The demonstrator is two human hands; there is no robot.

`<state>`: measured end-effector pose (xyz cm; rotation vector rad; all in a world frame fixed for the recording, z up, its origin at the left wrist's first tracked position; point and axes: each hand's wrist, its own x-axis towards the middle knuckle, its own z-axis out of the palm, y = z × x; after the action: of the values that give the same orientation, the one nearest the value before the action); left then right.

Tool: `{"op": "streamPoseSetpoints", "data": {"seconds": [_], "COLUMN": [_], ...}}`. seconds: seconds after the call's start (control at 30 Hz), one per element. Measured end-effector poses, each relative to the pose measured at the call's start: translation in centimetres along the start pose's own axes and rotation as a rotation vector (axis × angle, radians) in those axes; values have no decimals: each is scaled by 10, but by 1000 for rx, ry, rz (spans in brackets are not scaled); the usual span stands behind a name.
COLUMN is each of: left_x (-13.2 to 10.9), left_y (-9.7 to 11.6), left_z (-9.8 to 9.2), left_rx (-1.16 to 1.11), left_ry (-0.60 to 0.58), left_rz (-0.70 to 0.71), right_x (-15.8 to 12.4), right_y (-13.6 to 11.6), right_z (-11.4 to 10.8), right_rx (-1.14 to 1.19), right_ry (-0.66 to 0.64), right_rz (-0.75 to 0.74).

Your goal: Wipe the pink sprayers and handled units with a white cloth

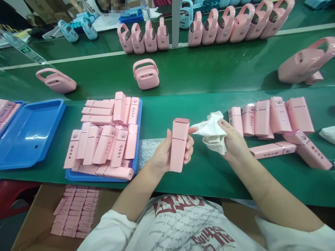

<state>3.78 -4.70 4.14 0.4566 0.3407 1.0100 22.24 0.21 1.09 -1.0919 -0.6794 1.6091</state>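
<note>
A slim pink box-shaped device (179, 148) with a patch of tiny holes near its top stands nearly upright in my left hand (165, 150), whose fingers wrap round it. My right hand (234, 139) grips a crumpled white cloth (213, 134) just to the right of the device. The cloth's left corner reaches close to my left index finger. Left of my hands, a blue tray (140, 118) bears a heap of similar pink devices (104, 139). More of them (261, 116) stand in a row beyond my right hand, with two lying in front.
An empty blue tray (52, 118) lies at far left. Pink handled devices (146, 75) stand along the green bench, with several more (227, 26) behind. A grey post (176, 24) rises at the back. Below the bench, a cardboard box (36, 216) holds pink pieces. A person is opposite.
</note>
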Motion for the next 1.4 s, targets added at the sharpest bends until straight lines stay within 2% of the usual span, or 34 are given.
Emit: {"op": "streamPoseSetpoints", "data": {"seconds": [0.13,0.3,0.37,0.43,0.5,0.63,0.67,0.7,0.77,0.83,0.87,0.93,0.97,1.03,1.13,1.23,1.33,1.4], "left_x": [3,6,6,5,4,5,5,6,6,6,6,6,6,6,5,2,1,2], "left_y": [-4,-10,-12,-13,-13,-13,-12,-10,-6,-1,0,1,0,-3,-5,-1,4,3], "left_z": [-2,-5,-5,-5,-4,-1,0,0,-1,-3,-5,-7,-8,-9,-7,-3,-2,-3], "left_rx": [70,244,275,294,278,155,121,94,56,26,13,10,26,86,147,156,159,145], "left_ry": [41,274,335,407,479,438,429,420,383,320,301,301,311,329,339,417,421,391], "left_rz": [-62,-52,-13,16,41,55,48,34,4,9,26,56,69,108,177,166,34,-3], "right_x": [-3,-17,-19,-21,-23,-28,-28,-27,-24,-20,-19,-21,-23,-30,-43,-51,-52,-45], "right_y": [1,-1,1,5,8,5,3,1,-1,0,1,4,6,13,27,40,44,36], "right_z": [17,52,58,56,49,37,36,36,38,42,43,46,47,47,44,38,32,32], "right_rx": [-183,-684,-839,-956,-1042,-1048,-1012,-970,-874,-715,-617,-449,-418,-520,-829,-999,-1076,-1079], "right_ry": [11,-278,-381,-440,-516,-766,-788,-761,-554,-293,-214,-196,-237,-331,-428,-514,-617,-614], "right_rz": [-340,-893,-1117,-1229,-1225,-1225,-1229,-1213,-1082,-852,-728,-568,-556,-667,-1027,-1332,-1497,-1471]}}
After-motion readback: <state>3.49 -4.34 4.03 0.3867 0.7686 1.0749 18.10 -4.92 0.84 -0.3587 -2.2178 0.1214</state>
